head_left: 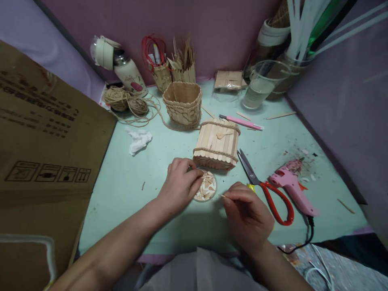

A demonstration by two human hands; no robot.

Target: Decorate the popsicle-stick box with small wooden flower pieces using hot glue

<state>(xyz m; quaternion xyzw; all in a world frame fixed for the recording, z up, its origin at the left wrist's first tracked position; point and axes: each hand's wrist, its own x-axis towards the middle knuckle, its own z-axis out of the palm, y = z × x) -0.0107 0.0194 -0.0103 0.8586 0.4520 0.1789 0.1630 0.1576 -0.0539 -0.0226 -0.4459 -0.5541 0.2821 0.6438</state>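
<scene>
My left hand (181,180) is at the left side of a small round dish (216,190) that holds wood chips (206,186). Its thumb and fingers are curled together over the rim; whatever lies between them is hidden. To the right of the dish, my right hand (247,210) pinches a thin wood chip (223,196) between thumb and finger. Just beyond the dish lies a box of wooden sticks (216,141) on its side, bound with two twine cords, a small wood piece (224,135) on its upper face.
Red-handled scissors (277,204) and a pink glue gun (294,186) lie right. Behind are a wooden basket (182,105), a pink craft knife (242,122), a plastic cup (257,91), twine (121,101) and a bottle (130,74). Crumpled tissue (139,140) lies left, near a cardboard box (45,141).
</scene>
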